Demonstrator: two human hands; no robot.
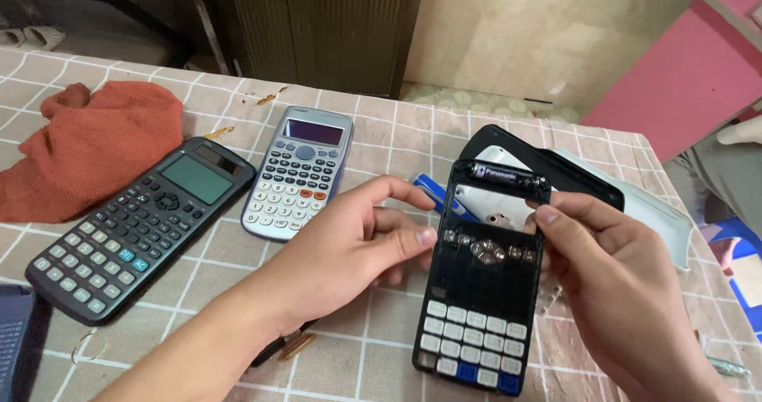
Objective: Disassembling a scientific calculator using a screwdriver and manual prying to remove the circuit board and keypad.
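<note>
In the lower right of the frame, a black calculator shell (480,291) with a battery (506,174) at its top is gripped by the left hand (349,247) and right hand (619,283) on either side. The loose keys could be spilled if the shell is tilted.

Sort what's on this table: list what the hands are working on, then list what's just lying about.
In hand: black opened calculator shell with white keys, held by left hand and right hand; black cylindrical battery.

Lying about: dark grey calculator; silver calculator; crumpled orange cloth.
</note>
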